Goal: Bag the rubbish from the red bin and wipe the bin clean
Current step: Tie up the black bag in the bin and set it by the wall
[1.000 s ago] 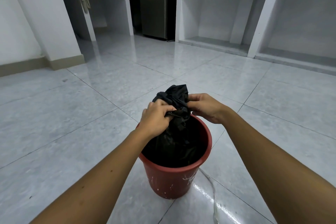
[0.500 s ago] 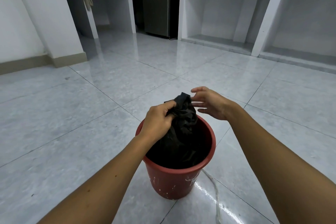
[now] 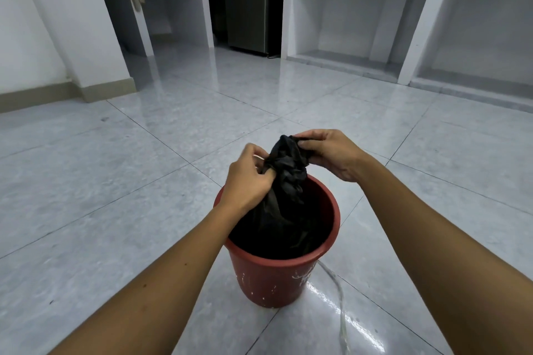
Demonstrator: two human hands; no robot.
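Note:
A red bin (image 3: 271,279) with white specks stands on the tiled floor just in front of me. A black rubbish bag (image 3: 285,190) fills it, its gathered neck bunched up above the rim. My left hand (image 3: 248,179) grips the neck from the left, fingers closed into the folds. My right hand (image 3: 328,153) pinches the very top of the neck from the right. The bag's contents are hidden.
A thin pale cord or hose (image 3: 337,297) trails across the glossy floor to the right of the bin. White counters with open bays (image 3: 403,23) line the back, with a grey fridge (image 3: 248,0) between them. A white pillar (image 3: 75,23) stands at the left.
Half a second ago my right hand was open beside the bag's neck; now it is closed on the top. My left hand has kept its grip throughout.

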